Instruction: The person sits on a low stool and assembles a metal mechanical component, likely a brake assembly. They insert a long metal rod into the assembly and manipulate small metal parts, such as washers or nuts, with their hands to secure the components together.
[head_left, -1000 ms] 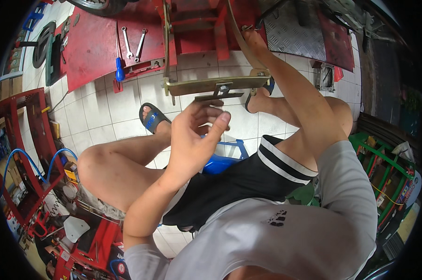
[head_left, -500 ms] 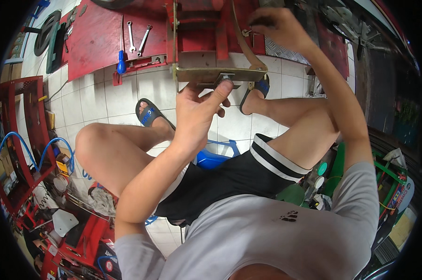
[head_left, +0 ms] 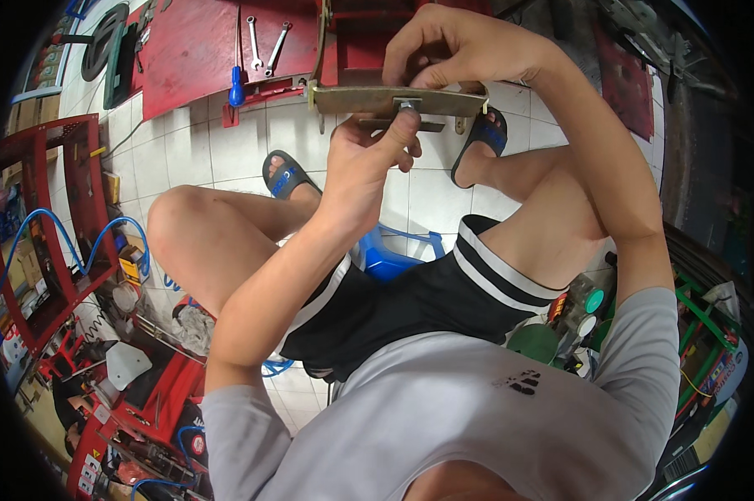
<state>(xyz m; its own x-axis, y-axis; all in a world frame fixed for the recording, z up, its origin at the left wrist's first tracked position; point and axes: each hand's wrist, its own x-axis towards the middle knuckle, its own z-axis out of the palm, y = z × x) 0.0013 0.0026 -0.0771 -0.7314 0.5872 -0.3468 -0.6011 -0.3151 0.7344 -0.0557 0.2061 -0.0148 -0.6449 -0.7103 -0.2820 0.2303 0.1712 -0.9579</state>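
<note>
A flat metal bracket plate (head_left: 352, 101) runs crosswise in front of me, attached to a red frame (head_left: 367, 50). The head of a bolt (head_left: 408, 105) sits in a slot of the plate. My left hand (head_left: 367, 163) has its thumb pressed on that bolt head, with the other fingers curled below the plate near a thin metal strip (head_left: 427, 127). Just behind the plate's upper edge is my right hand (head_left: 452, 50), its fingers bent into a pinch opposite the bolt. Whatever lies between those fingertips is hidden.
On the red bench (head_left: 193, 58) lie a blue-handled screwdriver (head_left: 237, 88) and two wrenches (head_left: 254, 46). A blue stool (head_left: 385, 259) is between my legs. To the left stands a red rack (head_left: 51, 225) with a blue hose; a green-framed rack (head_left: 702, 334) is at right.
My right hand has come in from the upper right to the back of the plate, opposite the bolt. My left thumb stays on the bolt head. The view has shifted slightly.
</note>
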